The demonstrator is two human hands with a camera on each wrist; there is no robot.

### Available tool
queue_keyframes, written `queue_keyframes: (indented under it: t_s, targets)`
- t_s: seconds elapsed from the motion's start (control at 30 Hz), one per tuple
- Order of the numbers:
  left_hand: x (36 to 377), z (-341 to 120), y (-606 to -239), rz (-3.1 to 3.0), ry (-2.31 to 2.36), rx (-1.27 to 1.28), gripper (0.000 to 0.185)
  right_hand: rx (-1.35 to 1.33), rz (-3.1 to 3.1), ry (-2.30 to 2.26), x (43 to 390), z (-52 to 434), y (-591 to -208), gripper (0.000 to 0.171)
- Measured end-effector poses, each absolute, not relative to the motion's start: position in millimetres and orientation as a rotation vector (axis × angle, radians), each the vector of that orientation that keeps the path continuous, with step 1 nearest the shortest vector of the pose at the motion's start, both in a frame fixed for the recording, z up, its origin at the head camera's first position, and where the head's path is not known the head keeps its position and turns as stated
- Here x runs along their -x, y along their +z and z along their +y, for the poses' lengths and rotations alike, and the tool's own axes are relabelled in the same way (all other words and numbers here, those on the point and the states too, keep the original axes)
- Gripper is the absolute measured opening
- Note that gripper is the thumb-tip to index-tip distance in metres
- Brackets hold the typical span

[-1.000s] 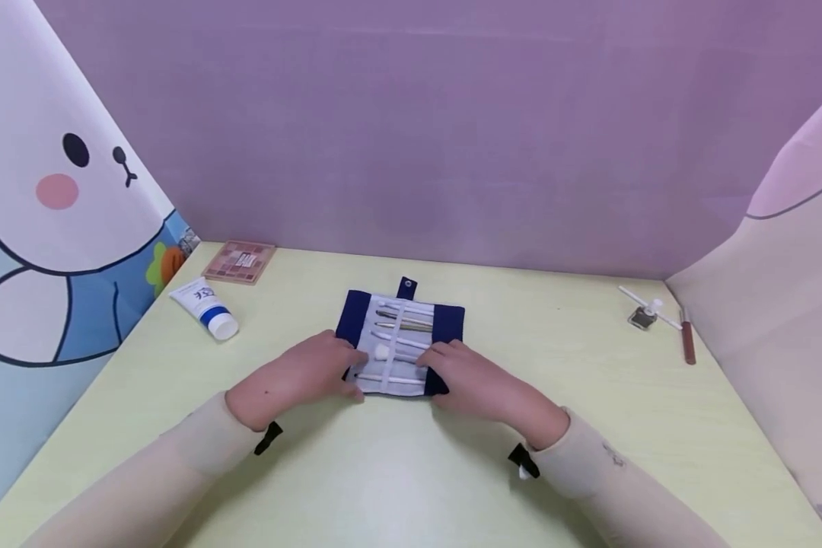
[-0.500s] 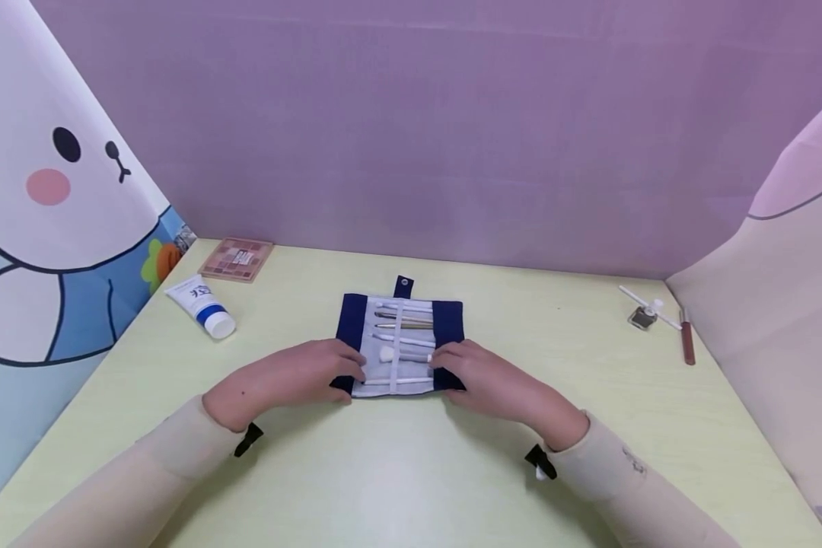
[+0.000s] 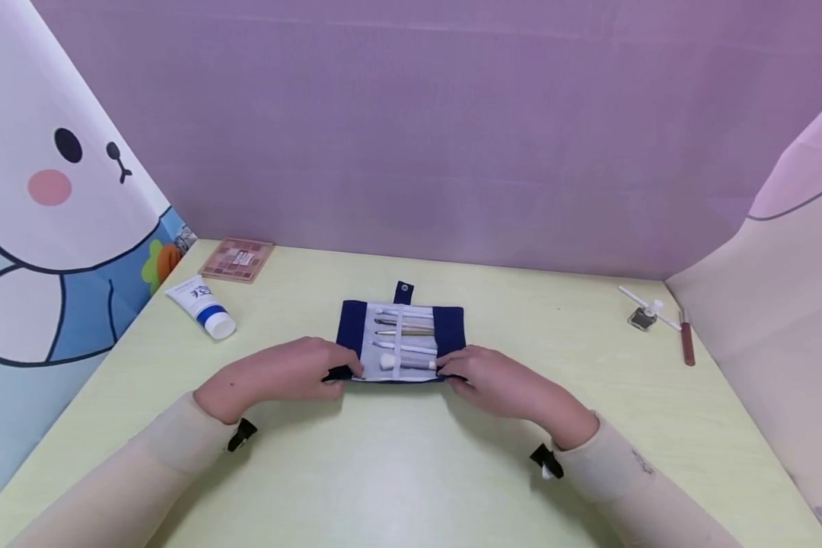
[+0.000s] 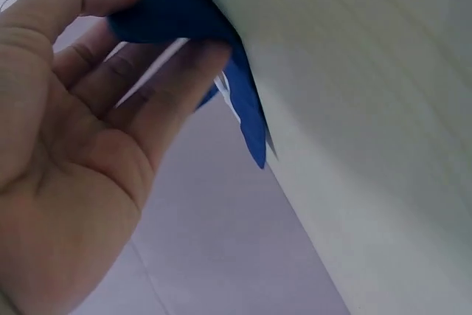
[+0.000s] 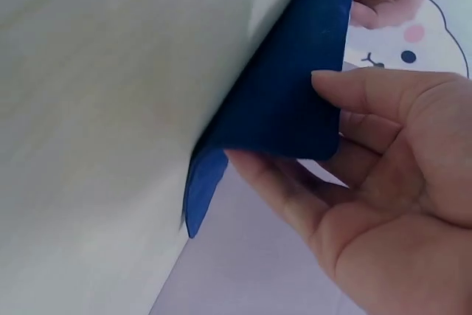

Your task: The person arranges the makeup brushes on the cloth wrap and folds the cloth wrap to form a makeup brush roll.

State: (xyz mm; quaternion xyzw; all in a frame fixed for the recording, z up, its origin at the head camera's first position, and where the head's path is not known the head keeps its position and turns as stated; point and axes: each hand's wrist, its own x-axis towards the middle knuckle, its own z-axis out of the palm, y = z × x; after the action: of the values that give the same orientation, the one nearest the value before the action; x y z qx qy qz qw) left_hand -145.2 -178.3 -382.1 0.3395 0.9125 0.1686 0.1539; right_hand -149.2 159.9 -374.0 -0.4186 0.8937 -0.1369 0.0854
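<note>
A navy brush roll [image 3: 352,327] with a pale grey lining lies unfolded in the middle of the table. Several makeup brushes [image 3: 404,344] sit crosswise under its white elastic strap, and a snap tab [image 3: 403,292] sticks out at the far side. My left hand [image 3: 291,373] pinches the near left corner between thumb and fingers. At the near right corner, my right hand [image 3: 496,380] pinches the cloth the same way. In the right wrist view the near edge of the roll [image 5: 287,86] is bent up off the table, its navy outside showing.
A white and blue cream tube [image 3: 201,306] and a pink palette [image 3: 237,259] lie at the back left. On the right are a small dark bottle [image 3: 641,317], a white stick [image 3: 630,295] and a brown-handled tool [image 3: 687,342]. Printed cloth walls border the table [image 3: 397,472].
Both hands have moved apart to the roll's near corners. The near edge has come up and folded inward, hiding the nearest brush.
</note>
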Motion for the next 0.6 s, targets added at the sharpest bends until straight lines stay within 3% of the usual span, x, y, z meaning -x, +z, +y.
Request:
queue_keyframes:
  t_s: [0.6]
  targets:
    - [153.8, -174.7, -374.9, 2.612, 0.626, -0.819, 0.033, 0.965, 2.522, -0.672, 175.5, 176.9, -368.2, 0.028]
